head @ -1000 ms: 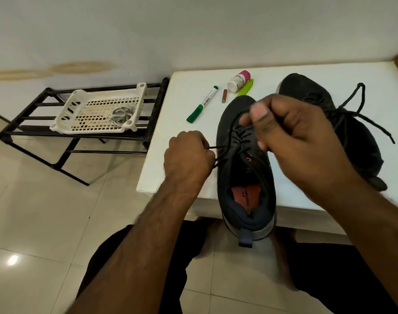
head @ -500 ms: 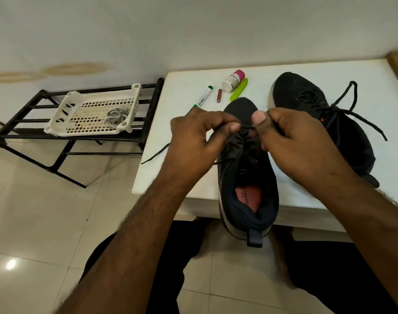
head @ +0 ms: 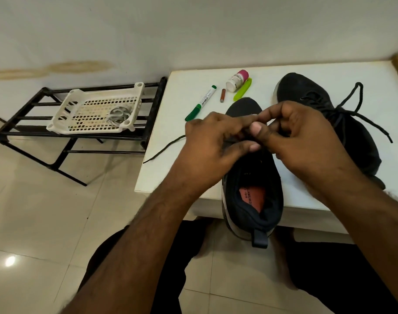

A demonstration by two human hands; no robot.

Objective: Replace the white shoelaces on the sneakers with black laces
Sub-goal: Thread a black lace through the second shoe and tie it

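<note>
A black sneaker lies on the white table, its heel hanging over the near edge. Above its lacing, my left hand and my right hand meet, fingertips together, pinching the black lace. One loose end of that black lace trails left over the table edge. The part between my fingers is hidden. A second black sneaker sits to the right, its black lace tied with ends spread on the table.
A green marker, a small brown stick, a pink-capped bottle and a lime-green piece lie at the table's back. Left of the table, a black rack carries a white basket holding whitish laces.
My left hand rose from the sneaker's left side to meet my right hand over the lacing. The lace end dropped loose to the left. The hands have closed in tighter together.
</note>
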